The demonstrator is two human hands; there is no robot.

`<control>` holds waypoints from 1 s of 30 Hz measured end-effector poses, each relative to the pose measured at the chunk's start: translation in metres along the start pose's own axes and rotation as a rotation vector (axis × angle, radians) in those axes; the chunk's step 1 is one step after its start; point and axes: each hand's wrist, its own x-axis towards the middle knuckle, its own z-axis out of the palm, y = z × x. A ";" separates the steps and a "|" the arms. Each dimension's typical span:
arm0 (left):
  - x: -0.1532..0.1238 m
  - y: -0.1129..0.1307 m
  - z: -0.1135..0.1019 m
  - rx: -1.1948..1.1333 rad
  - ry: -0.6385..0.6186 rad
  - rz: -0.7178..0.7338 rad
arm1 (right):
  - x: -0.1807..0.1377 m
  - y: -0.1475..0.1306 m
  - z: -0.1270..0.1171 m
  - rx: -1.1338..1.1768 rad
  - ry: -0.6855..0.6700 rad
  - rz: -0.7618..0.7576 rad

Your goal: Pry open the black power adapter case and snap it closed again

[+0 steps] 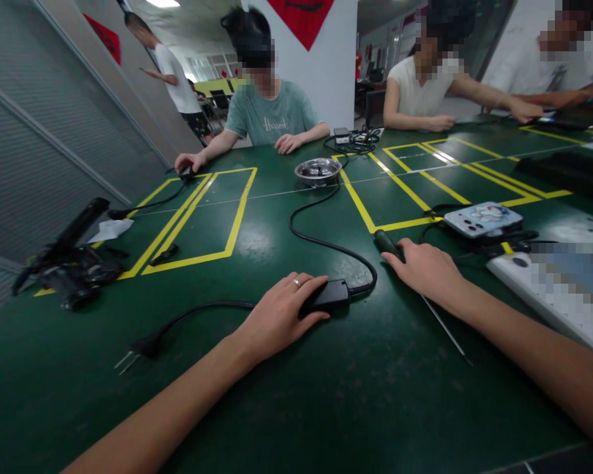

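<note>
My left hand [289, 313] is closed over a black power adapter [330, 295] that lies on the green table [370, 408]. From the adapter's left end runs a black cord to a two-pin plug [145, 347], its prongs bare. Another black cord [333, 245] leaves the right end and winds back past a steel bowl [319, 172]. My right hand [427, 268] rests on the table around the green handle of a screwdriver [386, 242]. The screwdriver's thin metal shaft comes out beneath the wrist and points toward me; part of the handle is hidden by the fingers.
A phone [484, 218] and a white device [553, 283] lie at the right. Black parts [74, 263] are piled at the left. Yellow tape [237, 220] marks the table. Across it, a person in a green shirt [277, 112] touches a small black object; other people sit at the right.
</note>
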 end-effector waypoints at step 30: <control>-0.083 -0.164 -0.100 0.173 -0.116 -0.597 | 0.004 0.009 -0.006 -0.039 -0.053 0.066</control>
